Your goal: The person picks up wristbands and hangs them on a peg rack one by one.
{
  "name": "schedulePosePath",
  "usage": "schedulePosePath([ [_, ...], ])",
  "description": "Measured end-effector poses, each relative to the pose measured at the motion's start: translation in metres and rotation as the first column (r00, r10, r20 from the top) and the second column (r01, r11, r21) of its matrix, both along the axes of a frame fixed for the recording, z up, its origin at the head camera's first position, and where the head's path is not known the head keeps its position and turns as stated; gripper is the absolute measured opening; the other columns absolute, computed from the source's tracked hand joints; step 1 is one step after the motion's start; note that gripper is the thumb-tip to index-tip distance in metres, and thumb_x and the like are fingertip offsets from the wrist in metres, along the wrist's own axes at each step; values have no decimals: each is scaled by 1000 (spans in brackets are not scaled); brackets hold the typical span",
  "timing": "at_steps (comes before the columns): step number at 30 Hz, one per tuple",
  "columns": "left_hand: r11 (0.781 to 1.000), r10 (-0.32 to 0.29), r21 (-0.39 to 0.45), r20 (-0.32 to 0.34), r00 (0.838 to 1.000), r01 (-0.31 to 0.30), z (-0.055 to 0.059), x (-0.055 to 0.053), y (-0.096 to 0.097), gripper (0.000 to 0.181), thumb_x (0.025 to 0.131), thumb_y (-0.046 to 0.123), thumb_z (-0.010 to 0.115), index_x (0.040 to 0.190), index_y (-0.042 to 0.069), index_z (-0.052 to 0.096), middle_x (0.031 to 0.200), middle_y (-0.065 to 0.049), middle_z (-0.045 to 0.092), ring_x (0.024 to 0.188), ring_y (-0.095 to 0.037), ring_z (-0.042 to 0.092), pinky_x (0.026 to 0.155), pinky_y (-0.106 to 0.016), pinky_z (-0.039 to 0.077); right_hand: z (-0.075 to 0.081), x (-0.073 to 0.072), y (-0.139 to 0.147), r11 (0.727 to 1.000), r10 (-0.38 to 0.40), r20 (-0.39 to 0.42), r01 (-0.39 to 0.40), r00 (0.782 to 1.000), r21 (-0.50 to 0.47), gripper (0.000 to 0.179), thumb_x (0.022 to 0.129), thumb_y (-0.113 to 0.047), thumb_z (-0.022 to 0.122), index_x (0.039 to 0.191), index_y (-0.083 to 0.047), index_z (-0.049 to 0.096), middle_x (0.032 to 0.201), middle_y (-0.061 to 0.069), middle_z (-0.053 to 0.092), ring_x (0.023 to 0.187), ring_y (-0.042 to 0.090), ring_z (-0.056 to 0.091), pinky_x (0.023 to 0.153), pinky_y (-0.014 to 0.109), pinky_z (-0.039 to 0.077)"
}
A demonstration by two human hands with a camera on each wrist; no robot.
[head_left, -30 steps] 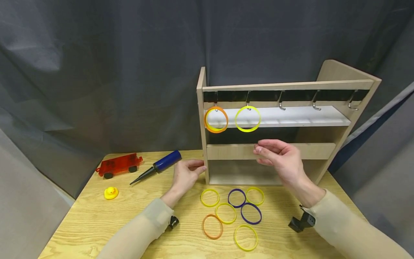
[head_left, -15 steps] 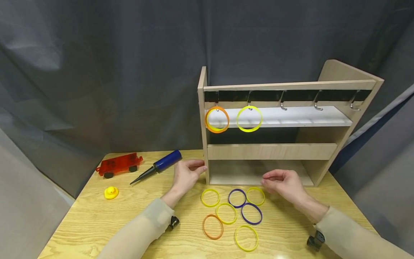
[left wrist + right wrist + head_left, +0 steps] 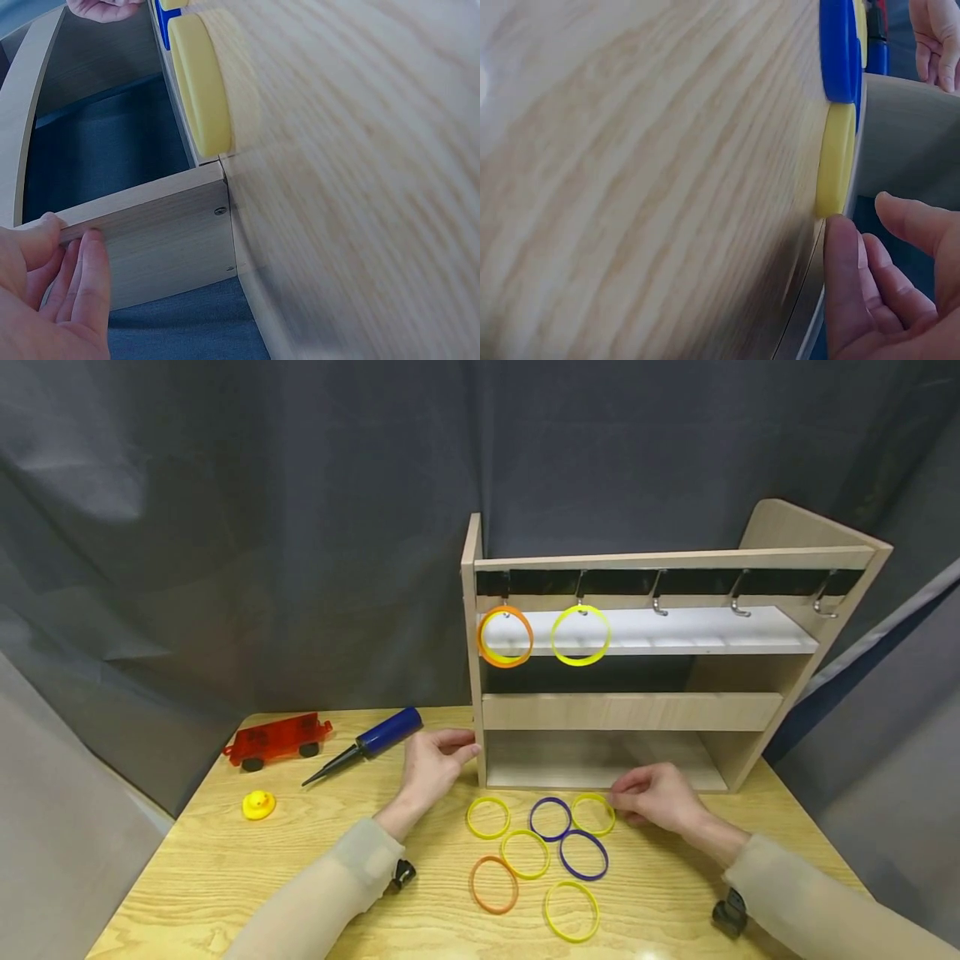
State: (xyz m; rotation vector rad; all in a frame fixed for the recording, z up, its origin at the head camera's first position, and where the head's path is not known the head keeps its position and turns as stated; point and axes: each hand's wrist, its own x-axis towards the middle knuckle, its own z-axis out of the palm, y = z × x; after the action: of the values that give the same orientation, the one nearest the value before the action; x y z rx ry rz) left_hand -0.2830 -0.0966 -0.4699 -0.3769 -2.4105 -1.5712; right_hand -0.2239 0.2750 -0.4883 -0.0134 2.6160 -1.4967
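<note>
My right hand (image 3: 660, 797) is low at the shelf's front, its fingertips at the right edge of a yellow ring (image 3: 593, 815) lying on the table. In the right wrist view, a fingertip meets the end of that yellow ring (image 3: 835, 161), while the thumb (image 3: 911, 217) stands apart from it. My left hand (image 3: 430, 770) holds the front edge of the left side panel (image 3: 161, 232) of a wooden shelf (image 3: 630, 712). Two blue-purple rings (image 3: 550, 819), several other yellow rings (image 3: 524, 854) and an orange ring (image 3: 493, 885) lie flat nearby.
Hooks (image 3: 738, 593) line the shelf's upper rail. An orange ring (image 3: 530, 643) and a yellow one hang from the leftmost hook, another yellow ring (image 3: 581, 662) from the second. At left are a red toy wagon (image 3: 277, 741), a blue hand pump (image 3: 390, 732) and a yellow rubber duck (image 3: 258, 805).
My right hand has come down from before the shelf's middle board to the yellow ring on the table. The left hand keeps its place on the side panel.
</note>
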Motion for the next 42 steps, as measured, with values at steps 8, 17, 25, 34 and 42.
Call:
schedulePosePath([
  [8,1000,-4,-9,6,1000,4,0,0,-1,19,97,16,90,114,8,90,108,-11,89,98,-26,87,86,-38,71,-5,-5,-2,999,22,36,-24,999,30,22,94,-11,89,106,6,82,91,13,86,78,19,81,69,34,70],
  [17,1000,-11,3,9,1000,11,0,0,-1,19,97,15,90,114,8,89,108,-12,89,98,-27,87,87,-40,71,-9,-10,-4,996,24,30,-27,999,86,16,91,-9,89,99,5,84,81,11,83,72,16,77,63,32,67],
  [25,1000,2,-9,21,1000,-2,0,-1,0,20,96,16,91,115,9,90,110,-9,89,100,-26,87,88,-38,71,-11,-11,-6,993,25,23,-27,999,113,10,92,-6,85,95,3,84,79,10,82,70,16,76,62,31,66],
  [34,1000,4,-1,29,1000,-4,0,0,0,20,96,16,90,116,10,90,112,-9,89,101,-26,87,88,-39,71,-7,-9,-4,997,-1,56,-3,998,71,11,95,-7,82,97,3,81,82,10,83,70,16,75,62,33,67],
  [42,1000,6,-3,29,1000,-6,-1,-1,0,20,96,16,90,115,10,90,111,-10,89,100,-26,87,88,-39,71,1,-4,-2,999,25,54,-27,998,39,12,97,-8,83,98,4,79,85,10,84,73,17,77,65,34,69],
])
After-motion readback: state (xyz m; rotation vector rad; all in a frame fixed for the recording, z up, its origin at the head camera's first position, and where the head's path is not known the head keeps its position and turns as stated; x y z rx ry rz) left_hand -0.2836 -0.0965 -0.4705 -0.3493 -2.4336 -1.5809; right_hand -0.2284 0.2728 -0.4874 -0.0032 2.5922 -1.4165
